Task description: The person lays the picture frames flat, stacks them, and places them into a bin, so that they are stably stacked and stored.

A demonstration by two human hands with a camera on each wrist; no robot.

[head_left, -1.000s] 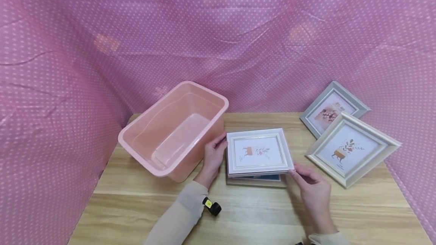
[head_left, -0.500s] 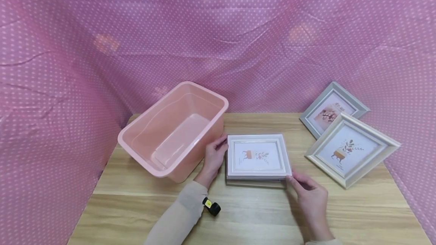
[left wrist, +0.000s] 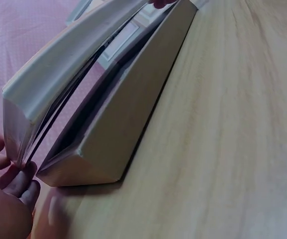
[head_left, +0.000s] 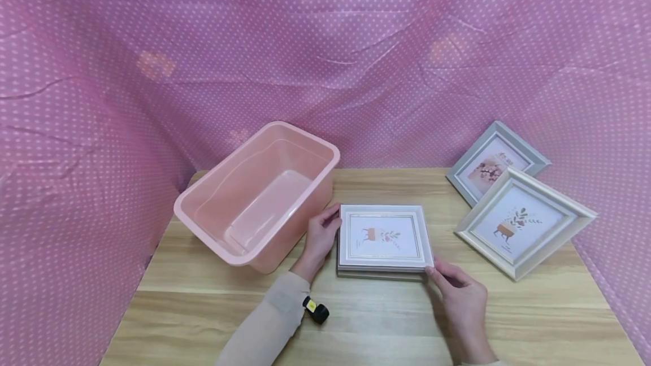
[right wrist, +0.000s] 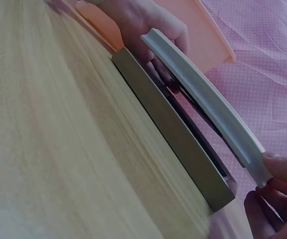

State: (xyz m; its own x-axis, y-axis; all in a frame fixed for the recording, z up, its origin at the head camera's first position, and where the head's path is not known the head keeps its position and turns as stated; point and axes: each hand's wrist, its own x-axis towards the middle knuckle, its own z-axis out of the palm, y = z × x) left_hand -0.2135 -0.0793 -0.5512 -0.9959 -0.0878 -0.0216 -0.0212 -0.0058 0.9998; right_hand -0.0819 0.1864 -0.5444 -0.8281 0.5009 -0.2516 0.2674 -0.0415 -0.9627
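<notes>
The white frame [head_left: 385, 236] is directly above the lower frame [head_left: 378, 276], with a narrow gap between them in both wrist views; the lower frame lies on the table [head_left: 376, 326]. At the lower frame's left end, the left hand [head_left: 319, 236] pinches the white frame by its edge, some fingers tucked underneath. Near the lower frame's near right corner, the right hand [head_left: 463, 298] pinches the white frame between thumb and fingers.

The likeliest trouble is a trapped fingertip: the left hand's fingers reach into that gap, so lowering the white frame before they draw out would nip them against the lower frame. The right hand has only a corner, so a slip there could let that end drop and knock the lower frame. If one hand lets go first, the white frame may skew and settle crooked.

To the left of the lower frame, the pink tub [head_left: 292, 236] stands just beside the left hand, and a sideways swing could bump it. To the right of the lower frame, the cream frame [head_left: 524, 225] stands in front of the grey frame [head_left: 485, 174]; a careless knock from the right hand could tip it.
</notes>
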